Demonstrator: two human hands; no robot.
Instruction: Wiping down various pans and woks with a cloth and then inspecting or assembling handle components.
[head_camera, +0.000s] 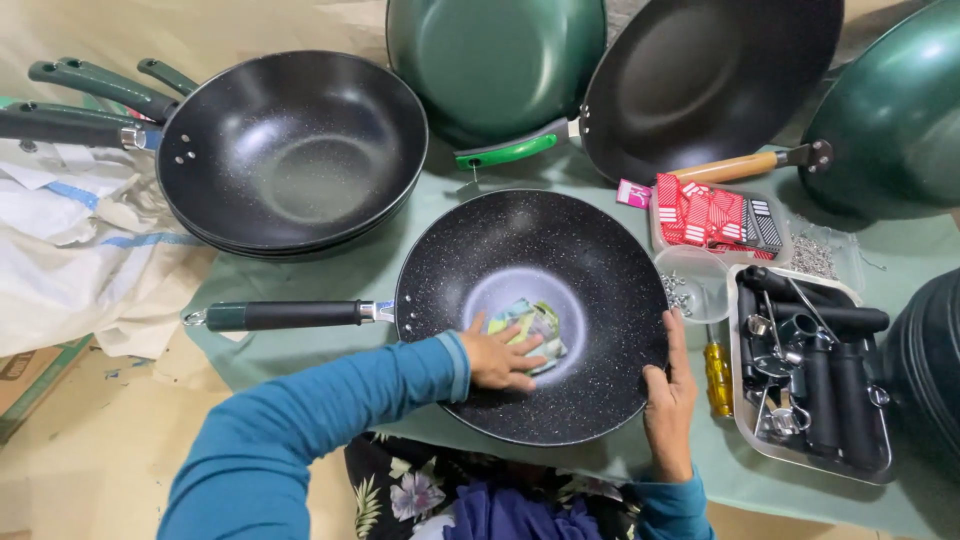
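A black speckled wok (560, 250) with a dark handle (290, 315) lies in front of me on a pale green cloth. My left hand (500, 355) reaches inside it and presses flat on a small green and yellow printed card (540, 325) at the bottom of the pan. My right hand (670, 395) grips the wok's near right rim, thumb over the edge. Both sleeves are blue.
A stack of black woks (290, 150) sits at the back left, and green and black pans (500, 60) lean behind. To the right are a metal tray (745, 430) of black handles, red packets (710, 215), a clear cup (695, 270) of screws, and a yellow screwdriver (718, 375).
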